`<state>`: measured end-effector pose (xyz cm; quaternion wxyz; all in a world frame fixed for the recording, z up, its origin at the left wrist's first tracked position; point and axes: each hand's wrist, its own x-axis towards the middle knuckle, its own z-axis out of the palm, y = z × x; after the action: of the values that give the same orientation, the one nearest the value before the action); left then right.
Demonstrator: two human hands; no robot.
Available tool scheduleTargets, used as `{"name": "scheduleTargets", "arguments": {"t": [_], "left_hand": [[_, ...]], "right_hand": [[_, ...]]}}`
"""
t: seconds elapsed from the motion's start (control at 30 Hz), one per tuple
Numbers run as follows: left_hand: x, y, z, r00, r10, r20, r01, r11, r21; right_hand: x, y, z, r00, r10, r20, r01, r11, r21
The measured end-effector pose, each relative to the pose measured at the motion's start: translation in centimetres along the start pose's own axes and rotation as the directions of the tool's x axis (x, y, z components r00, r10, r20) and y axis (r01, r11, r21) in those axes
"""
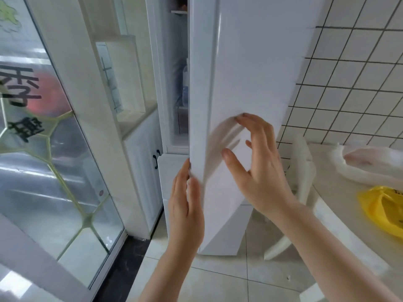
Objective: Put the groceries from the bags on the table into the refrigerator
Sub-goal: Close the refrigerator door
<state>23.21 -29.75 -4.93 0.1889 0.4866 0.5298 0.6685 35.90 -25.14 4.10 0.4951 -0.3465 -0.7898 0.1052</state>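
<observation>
Right now the left hand (185, 205) lies flat along the free edge of the white refrigerator door (250, 73), fingers straight and together, their tips at the door's edge. The right hand (255, 158) is spread against the door's outer face, fingers loosely bent with the tips touching the panel, thumb held apart; neither hand grips anything. Both forearms reach up from the bottom of the view.

The door stands only narrowly ajar, and through the gap a slice of the refrigerator interior (181, 83) shows, with a shelf and dim, unclear items. Below the door sits the lower white drawer front (222, 232).

To the right, a pale table (340, 214) carries a yellow bag (379, 205) and, farther back, a translucent white bag (368, 164); a white chair (303, 171) stands between table and refrigerator, close to both. White wall tiles (357, 83) with dark grout rise behind. To the left are a white cabinet (141, 166) and a glass sliding door (43, 149) bearing printed characters. Light floor tiles (218, 280) show between the sliding door's dark threshold and the table.
</observation>
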Motion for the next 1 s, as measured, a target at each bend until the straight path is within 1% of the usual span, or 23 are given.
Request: {"name": "scheduleTargets", "arguments": {"t": [0.13,0.27,0.37,0.43,0.5,0.63,0.7,0.77,0.83,1.0], "left_hand": [[3.4,-1.6,-0.9,0.998,-0.025,-0.065,0.025,1.0,-0.008],[7.0,-4.1,-1.7,0.987,-0.013,-0.162,0.02,0.999,0.037],[9.8,-5.7,-1.6,0.964,-0.004,-0.267,0.027,0.997,0.079],[11.7,-6.5,-1.5,0.95,-0.028,-0.31,0.056,0.995,0.083],[13.7,-7.4,-1.8,0.939,-0.065,-0.338,0.093,0.993,0.067],[17.8,-9.2,-2.3,0.931,-0.07,-0.358,0.103,0.992,0.074],[19.6,-10.0,-2.4,0.93,-0.077,-0.359,0.107,0.992,0.065],[21.4,-10.9,-2.5,0.931,-0.077,-0.357,0.107,0.992,0.064],[23.1,-11.9,-2.6,0.932,-0.09,-0.35,0.117,0.991,0.058],[26.8,-13.4,-2.6,0.948,-0.11,-0.297,0.102,0.994,-0.042]], "right_hand": [[2.3,0.7,3.5,0.997,-0.078,0.0,0.078,0.995,-0.06],[4.6,2.6,6.3,0.984,-0.17,0.059,0.176,0.976,-0.131],[6.5,4.2,8.2,0.971,-0.213,0.108,0.226,0.965,-0.132],[8.0,5.3,9.3,0.958,-0.256,0.128,0.273,0.951,-0.146],[9.6,6.4,10.3,0.942,-0.311,0.124,0.328,0.931,-0.161],[12.5,8.6,13.1,0.897,-0.428,0.114,0.442,0.881,-0.169],[13.6,9.9,14.5,0.876,-0.468,0.118,0.482,0.851,-0.209],[14.8,11.0,15.7,0.859,-0.493,0.139,0.511,0.814,-0.277],[16.0,12.1,16.7,0.83,-0.527,0.183,0.556,0.753,-0.353],[19.1,13.4,20.1,0.716,-0.622,0.317,0.682,0.529,-0.505]]}}
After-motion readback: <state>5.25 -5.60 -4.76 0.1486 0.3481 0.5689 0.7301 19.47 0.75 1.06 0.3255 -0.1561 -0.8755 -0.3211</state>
